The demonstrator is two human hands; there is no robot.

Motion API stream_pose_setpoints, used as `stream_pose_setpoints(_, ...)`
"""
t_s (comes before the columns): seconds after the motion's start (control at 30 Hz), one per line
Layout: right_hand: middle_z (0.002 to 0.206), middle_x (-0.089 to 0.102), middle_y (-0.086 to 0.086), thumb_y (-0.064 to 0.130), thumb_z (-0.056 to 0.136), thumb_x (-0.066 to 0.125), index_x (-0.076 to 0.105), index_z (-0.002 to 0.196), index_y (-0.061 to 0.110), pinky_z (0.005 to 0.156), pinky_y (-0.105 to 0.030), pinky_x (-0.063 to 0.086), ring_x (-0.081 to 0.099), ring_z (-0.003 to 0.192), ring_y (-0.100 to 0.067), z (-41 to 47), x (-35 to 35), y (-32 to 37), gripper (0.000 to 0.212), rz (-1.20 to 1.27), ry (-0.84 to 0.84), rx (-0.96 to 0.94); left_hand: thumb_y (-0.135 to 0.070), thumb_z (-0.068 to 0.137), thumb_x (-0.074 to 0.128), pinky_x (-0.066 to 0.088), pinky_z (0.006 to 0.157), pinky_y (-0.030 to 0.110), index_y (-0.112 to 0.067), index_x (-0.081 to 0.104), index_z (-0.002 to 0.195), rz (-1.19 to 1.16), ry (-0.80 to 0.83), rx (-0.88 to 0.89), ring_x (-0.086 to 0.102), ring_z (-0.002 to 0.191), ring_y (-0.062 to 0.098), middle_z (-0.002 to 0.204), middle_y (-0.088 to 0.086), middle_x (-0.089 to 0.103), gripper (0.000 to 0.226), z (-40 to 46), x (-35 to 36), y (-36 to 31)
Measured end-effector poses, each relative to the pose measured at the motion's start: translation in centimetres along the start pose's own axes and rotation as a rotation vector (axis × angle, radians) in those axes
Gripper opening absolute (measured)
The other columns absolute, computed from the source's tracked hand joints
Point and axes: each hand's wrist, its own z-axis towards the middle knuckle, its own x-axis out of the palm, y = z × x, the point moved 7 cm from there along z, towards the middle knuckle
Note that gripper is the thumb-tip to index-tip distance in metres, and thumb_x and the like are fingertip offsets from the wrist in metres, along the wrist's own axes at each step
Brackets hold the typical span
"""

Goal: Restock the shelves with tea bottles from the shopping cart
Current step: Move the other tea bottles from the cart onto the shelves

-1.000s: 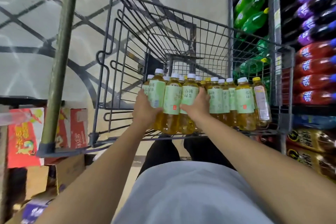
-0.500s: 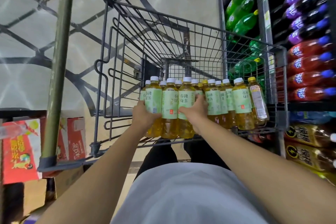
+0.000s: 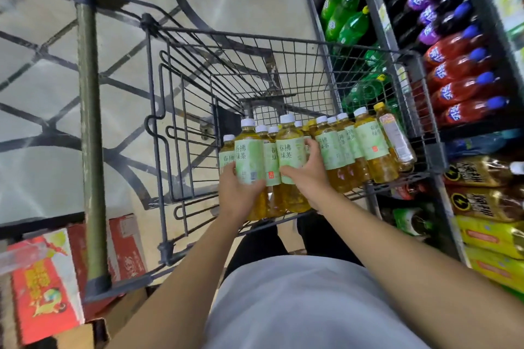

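Tea bottles [image 3: 326, 156] stand upright, packed tight in a cluster at the near end of the shopping cart [image 3: 255, 71], caps up, pale green labels facing the camera. Left hand [image 3: 239, 191] wraps the front-left bottle [image 3: 249, 159] at the lower label, thumb across the front. Right hand [image 3: 307, 173] curls round the bottle [image 3: 289, 161] next but one to it, fingers behind, thumb on the label's lower edge. A further bottle sits squeezed between the two gripped ones. Both held bottles look raised slightly above their neighbours, so I'd judge this as the lift-out. Handling: full PET bottles, likely moderately heavy per hand, walls give a bit under squeeze, label film is smooth and could slip. A mid-body grip at the label is fine; the waist just under the shoulder would be safer for a one-handed carry. Not fragile, but a drop onto the wire floor would knock the row over. Both forearms are extended forward and down from the torso, wrists roughly straight, hands close together. The shelves [image 3: 442, 71] are on the right, just beside the cart, loaded with soda bottles [image 3: 459, 93]. Red cartons [image 3: 42, 286] sit on the floor on the left.
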Motion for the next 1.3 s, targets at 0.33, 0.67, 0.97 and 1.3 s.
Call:
stream_pose_setpoints(0.33,0.110,0.062,0.008,0.009,0.079,0.080,0.041,0.136,0.033,0.069,-0.025,0.058,0.065,0.091,-0.005,-5.6,-8.8,-1.4,0.073,0.327,-0.269,-0.044,-0.010,0.074,0.085,0.053,0.058,0.017,-0.016,0.053,0.125,0.060,0.243,0.276,0.068,0.079,0.006,0.103,0.002,0.066,0.060,-2.3,5.4,-7.9)
stream_pose_setpoints(0.67,0.117,0.067,0.011,0.013,0.078,0.084,0.046,0.133,0.042,0.082,-0.036,0.060,0.068,0.100,-0.007,-16.8,-21.5,-10.7,0.073,0.635,-0.734,-0.047,-0.012,0.076,0.085,0.058,0.066,0.029,-0.017,0.051,0.128,0.162,0.452,0.490,0.065,0.072,0.001,0.097,0.001,0.066,0.062,-12.2,14.5,-12.7)
stream_pose_setpoints(0.97,0.122,0.070,0.004,0.010,0.080,0.083,0.044,0.147,0.033,0.075,-0.030,0.061,0.071,0.102,-0.009,-34.9,-31.9,-21.2,0.081,0.851,-1.055,-0.171,-0.006,0.074,0.085,0.057,0.068,0.030,-0.026,0.055,0.119,0.161,0.702,0.737,0.069,0.085,0.020,0.103,0.005,0.068,0.057,-31.6,23.3,-13.2)
stream_pose_setpoints(1.3,0.115,0.074,0.003,0.006,0.083,0.079,0.052,0.128,0.039,0.089,-0.046,0.060,0.072,0.102,-0.013,-57.4,-43.0,-25.9,0.062,0.768,-1.281,-0.428,-0.010,0.076,0.086,0.061,0.078,0.040,-0.026,0.055,0.128,0.059,0.971,1.046,0.071,0.090,0.012,0.108,-0.003,0.071,0.062,-55.6,28.8,-15.3)
